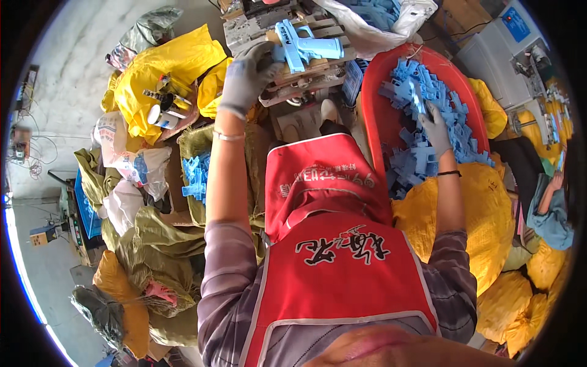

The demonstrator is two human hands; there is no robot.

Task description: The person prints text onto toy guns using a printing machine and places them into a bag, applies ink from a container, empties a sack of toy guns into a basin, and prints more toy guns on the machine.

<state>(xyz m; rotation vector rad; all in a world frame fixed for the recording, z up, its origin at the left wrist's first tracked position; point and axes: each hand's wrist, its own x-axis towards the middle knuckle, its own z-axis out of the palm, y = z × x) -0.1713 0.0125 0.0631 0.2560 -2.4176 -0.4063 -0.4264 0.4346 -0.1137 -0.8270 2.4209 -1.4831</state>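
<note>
My left hand (247, 79), in a grey glove, is at the bench with its fingers curled round the left end of a light-blue plastic toy pistol (315, 48). The pistol lies across the worn work plate (269, 30) of the bench, its dark lettering facing up. My right hand (436, 129), also gloved, reaches into a red tub (374, 116) on the right. Its fingers are closed on a paler blue toy pistol piece (417, 96), partly hidden by the glove. Several similar blue pieces (437, 92) fill the tub in a heap.
More blue pieces (195, 177) sit in an open sack left of me, and others (376, 12) in a white sack behind the bench. Yellow sacks (455, 214) crowd the right side. A bottle and cans (162, 116) stand at left. At far right, another person's arm (553, 186) shows.
</note>
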